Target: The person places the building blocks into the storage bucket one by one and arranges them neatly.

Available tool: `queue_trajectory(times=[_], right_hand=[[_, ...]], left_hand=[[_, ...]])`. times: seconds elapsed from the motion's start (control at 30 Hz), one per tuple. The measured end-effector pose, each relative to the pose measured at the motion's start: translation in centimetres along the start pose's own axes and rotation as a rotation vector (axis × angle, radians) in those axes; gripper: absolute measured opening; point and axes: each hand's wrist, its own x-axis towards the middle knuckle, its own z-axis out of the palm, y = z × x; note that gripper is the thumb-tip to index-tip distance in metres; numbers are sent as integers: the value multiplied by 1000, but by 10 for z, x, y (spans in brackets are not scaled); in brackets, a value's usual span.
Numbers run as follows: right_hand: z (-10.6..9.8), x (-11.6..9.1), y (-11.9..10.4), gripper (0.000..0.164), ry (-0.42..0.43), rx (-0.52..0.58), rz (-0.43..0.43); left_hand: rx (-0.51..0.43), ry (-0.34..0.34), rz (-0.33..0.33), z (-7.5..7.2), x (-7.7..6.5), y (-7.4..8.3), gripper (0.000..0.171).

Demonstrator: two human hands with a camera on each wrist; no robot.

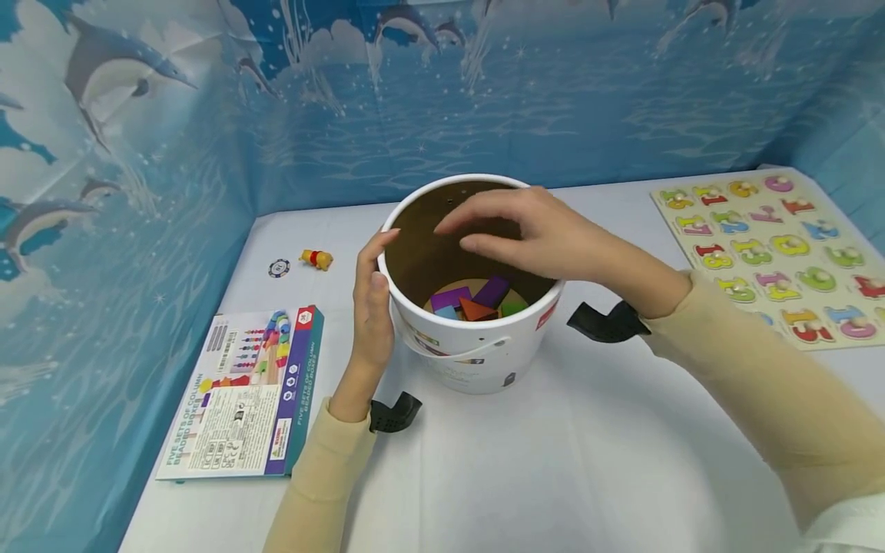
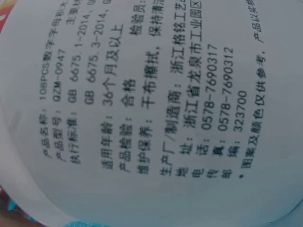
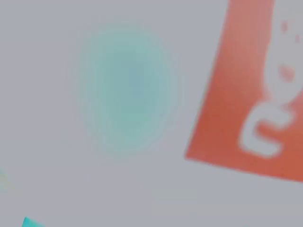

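In the head view a white bucket [image 1: 477,361] with printed labels stands upright on the table. Purple blocks [image 1: 492,293], an orange-red triangular block [image 1: 477,310], a green block [image 1: 512,307] and a blue one [image 1: 446,312] lie at its bottom. My left hand [image 1: 372,315] rests against the bucket's left side, a fingertip at the rim. Over the opening, my right hand [image 1: 532,234] has its thumb and fingers apart, nothing visible between them. Printed Chinese text on the bucket wall [image 2: 156,198] fills the left wrist view; a red label [image 3: 227,127] shows blurred in the right wrist view.
A boxed bead set [image 1: 242,392] lies at the left. Behind it are a small yellow bear figure [image 1: 316,259] and a round chip [image 1: 280,268]. A number puzzle board [image 1: 774,253] lies at the right. Dolphin-printed cloth [image 1: 553,100] hangs around the table.
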Motion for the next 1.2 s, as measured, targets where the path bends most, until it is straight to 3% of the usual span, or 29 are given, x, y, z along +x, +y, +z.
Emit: queue_trajectory(times=[0.13,0.27,0.33,0.47,0.57,0.6,0.67,0.77,0.9,1.07,1.2], right_hand=[[1,-34,-14,28,284,150,-48],[-5,-80,-17,28,471,291,-14],[-10,-105,-4,29,567,302,50],[-16,-149,37,31,686,239,367],[-13,-169,76,35,668,169,658],[-9,-176,98,37,652,161,714],[-1,-187,135,41,599,129,810],[11,-192,174,47,545,140,859],[18,-175,169,56,494,172,914],[28,-152,171,62,417,40,938],[35,-138,181,58,426,-44,923]], left_hand=[[5,5,-5,0,-1,0,71],[-2,-1,9,1,1,0,70],[-4,-5,17,1,2,1,70],[9,-5,18,0,3,2,70],[9,3,13,-2,2,2,70],[7,6,13,-2,2,2,70],[-3,11,9,-3,2,1,70],[-15,11,1,-2,1,-1,71],[-14,8,-9,0,0,-4,71],[-9,9,-9,0,1,-3,71],[-10,10,-10,0,1,-2,71]])
